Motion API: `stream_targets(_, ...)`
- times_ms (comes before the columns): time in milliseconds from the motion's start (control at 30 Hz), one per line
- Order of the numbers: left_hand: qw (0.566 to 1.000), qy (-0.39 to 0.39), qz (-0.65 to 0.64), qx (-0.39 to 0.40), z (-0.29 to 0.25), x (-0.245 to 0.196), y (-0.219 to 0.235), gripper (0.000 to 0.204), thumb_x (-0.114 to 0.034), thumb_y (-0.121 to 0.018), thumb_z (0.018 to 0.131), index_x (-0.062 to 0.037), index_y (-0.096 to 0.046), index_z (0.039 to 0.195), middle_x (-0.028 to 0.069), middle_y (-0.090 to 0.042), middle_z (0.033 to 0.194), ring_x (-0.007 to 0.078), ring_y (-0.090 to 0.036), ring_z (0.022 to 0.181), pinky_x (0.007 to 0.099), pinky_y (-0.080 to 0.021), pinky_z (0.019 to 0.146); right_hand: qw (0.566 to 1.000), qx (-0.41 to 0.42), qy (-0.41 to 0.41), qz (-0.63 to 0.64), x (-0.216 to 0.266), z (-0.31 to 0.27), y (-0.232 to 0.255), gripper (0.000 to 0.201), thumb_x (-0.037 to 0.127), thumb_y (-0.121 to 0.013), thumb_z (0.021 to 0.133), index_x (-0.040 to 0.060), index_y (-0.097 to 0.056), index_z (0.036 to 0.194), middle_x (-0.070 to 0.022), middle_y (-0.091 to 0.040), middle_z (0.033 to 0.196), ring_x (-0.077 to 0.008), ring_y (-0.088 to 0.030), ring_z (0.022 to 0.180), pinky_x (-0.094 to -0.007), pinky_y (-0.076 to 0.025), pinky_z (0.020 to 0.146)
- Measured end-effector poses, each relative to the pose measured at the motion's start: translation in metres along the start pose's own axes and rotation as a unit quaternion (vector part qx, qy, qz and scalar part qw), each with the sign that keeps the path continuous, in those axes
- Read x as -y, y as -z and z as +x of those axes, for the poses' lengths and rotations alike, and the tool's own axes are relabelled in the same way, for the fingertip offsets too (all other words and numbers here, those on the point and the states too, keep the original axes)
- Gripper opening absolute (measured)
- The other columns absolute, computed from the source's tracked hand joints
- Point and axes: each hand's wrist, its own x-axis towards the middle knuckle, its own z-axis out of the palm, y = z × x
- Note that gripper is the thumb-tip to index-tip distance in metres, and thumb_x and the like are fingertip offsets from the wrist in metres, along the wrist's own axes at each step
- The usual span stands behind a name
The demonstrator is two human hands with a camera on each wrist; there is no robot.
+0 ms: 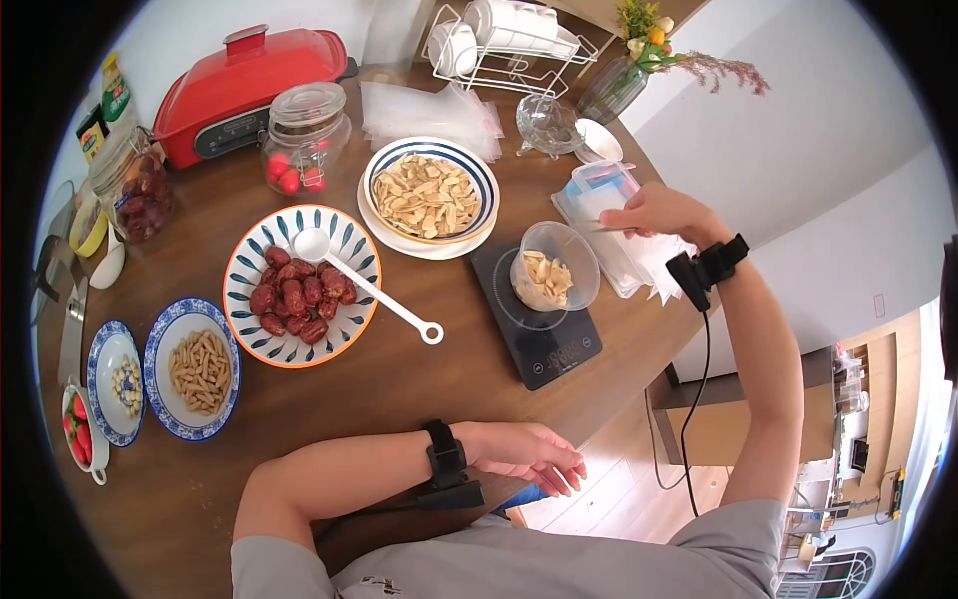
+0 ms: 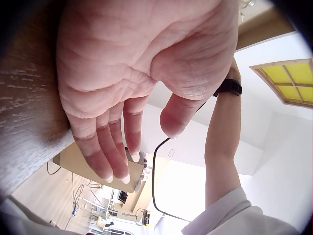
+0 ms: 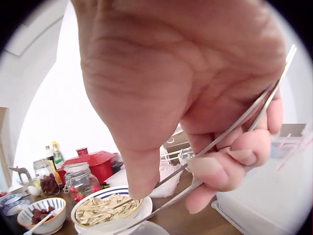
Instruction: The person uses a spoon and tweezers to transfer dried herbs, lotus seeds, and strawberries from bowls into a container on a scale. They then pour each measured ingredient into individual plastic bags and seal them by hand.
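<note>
My right hand (image 1: 659,215) holds metal tweezers (image 3: 215,142) between thumb and fingers, beside a clear plastic cup (image 1: 587,262). In the right wrist view the two tweezer arms stand apart, with nothing seen between the tips. Pale dried slices (image 1: 544,280) lie in the cup, which stands on a black digital scale (image 1: 534,344). Behind it, a blue-rimmed bowl (image 1: 429,190) of similar slices sits on a white plate. My left hand (image 1: 524,454) hangs relaxed at the table's front edge, holding nothing; its fingers (image 2: 112,142) point downward in the left wrist view.
Left of the scale are a bowl of red dates (image 1: 299,295) with a white spoon (image 1: 384,295), and a blue-patterned bowl (image 1: 198,369) of short beige pieces. Glass jars, a red cooker (image 1: 249,90) and a cup rack (image 1: 509,45) stand behind. A plastic box (image 1: 609,235) lies under my right hand.
</note>
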Motion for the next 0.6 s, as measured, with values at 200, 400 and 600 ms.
stream_targets(200, 1.000, -0.004, -0.004, 0.005, 0.001, 0.002, 0.002, 0.040, -0.034, -0.050, 0.101, -0.0003, -0.053, 0.123, 0.0088, -0.059, 0.118, 0.0171, -0.057, 0.105, 0.0305, -0.047, 0.097, 0.999, -0.029, 0.024, -0.002, 0.011, 0.013, 0.022, 0.058, 0.061, -0.068, 0.079, 0.0060, -0.064, 0.061, 0.0008, -0.052, 0.055, -0.0084, -0.046, 0.054, -0.0251, -0.035, 0.052)
stream_targets(400, 1.000, -0.007, -0.004, 0.010, 0.002, 0.002, 0.002, 0.039, -0.034, -0.051, 0.101, -0.0011, -0.054, 0.122, 0.0079, -0.059, 0.116, 0.0165, -0.057, 0.104, 0.0305, -0.047, 0.096, 0.997, -0.051, 0.061, -0.012, 0.036, 0.050, 0.023, 0.060, 0.061, -0.069, 0.078, 0.0028, -0.067, 0.065, -0.0007, -0.055, 0.058, -0.0106, -0.048, 0.056, -0.0267, -0.037, 0.053)
stream_targets(600, 1.000, -0.017, -0.008, 0.008, 0.001, 0.002, 0.001, 0.039, -0.034, -0.051, 0.100, -0.0011, -0.054, 0.121, 0.0078, -0.059, 0.115, 0.0166, -0.057, 0.104, 0.0303, -0.047, 0.095, 0.993, -0.090, 0.066, -0.049, 0.085, 0.075, 0.014, 0.061, 0.063, -0.071, 0.070, 0.0024, -0.067, 0.063, -0.0055, -0.064, 0.063, -0.0150, -0.058, 0.059, -0.0281, -0.045, 0.059)
